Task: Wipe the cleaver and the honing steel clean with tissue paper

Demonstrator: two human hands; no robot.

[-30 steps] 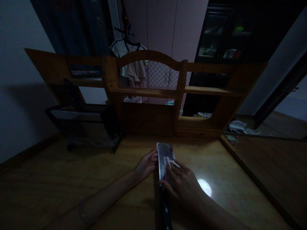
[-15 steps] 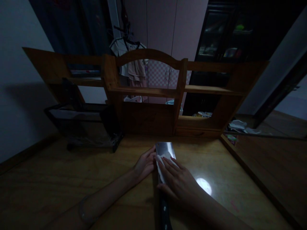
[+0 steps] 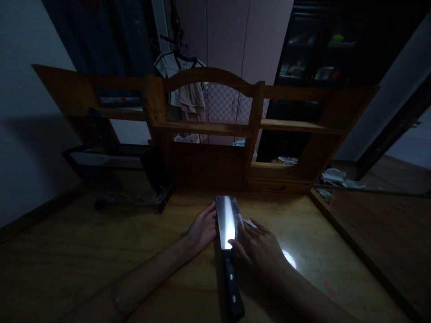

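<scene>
A broad silver cleaver with a black riveted handle sits over the yellow-brown wooden desktop. The left hand meets its left edge, grip unclear from here; the right hand pinches thin white tissue against the blade.

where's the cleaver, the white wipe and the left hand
Cleaver [image 3: 226,229], head view, on the blade.
White wipe [image 3: 249,222], head view, on a visible corner.
Left hand [image 3: 203,229], head view, middle of the hand.

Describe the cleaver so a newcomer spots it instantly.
Find the wooden shelf, then the desk before it. Between the left hand and right hand is the cleaver; its shiny blade and black handle set it apart from the white tissue.
</scene>
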